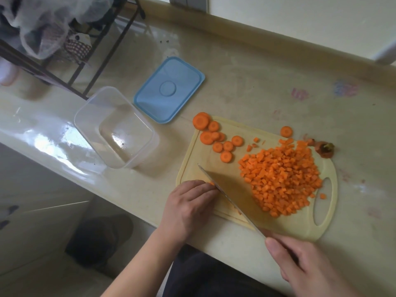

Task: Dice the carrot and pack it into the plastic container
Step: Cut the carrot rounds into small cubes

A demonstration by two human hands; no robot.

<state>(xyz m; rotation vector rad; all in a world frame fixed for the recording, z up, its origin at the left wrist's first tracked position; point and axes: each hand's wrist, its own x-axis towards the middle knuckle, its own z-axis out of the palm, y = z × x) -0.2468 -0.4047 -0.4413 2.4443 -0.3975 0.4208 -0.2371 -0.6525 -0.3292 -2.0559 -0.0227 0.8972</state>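
Under left hand (pixel 190 202): curled fingertips pin a carrot piece (pixel 212 183) against the knife (pixel 231 196) blade. Right hand (pixel 304 266) fist-grips the handle. Diced pile (pixel 282 179) right of blade; empty plastic container (pixel 115 127) up-left of the left hand.

Knife handle (pixel 285 247) inside right hand (pixel 308 266); carrot piece (pixel 212 183) mostly under left fingers (pixel 201 187).

I see glossy cream countertop (pixel 246 82) running diagonally across view, strong window-like glare on its left part. Low raised backsplash ledge (pixel 235 26) along far edge, pale wall (pixel 300 13) above it. Faint pink and purple stains on counter at right. Dark metal wire rack (pixel 90 61) at upper left, crumpled translucent bags (pixel 42 22) on it. Below counter edge: pale cabinet front (pixel 32 189), light floor (pixel 42 275), dark blurred object I cannot identify.
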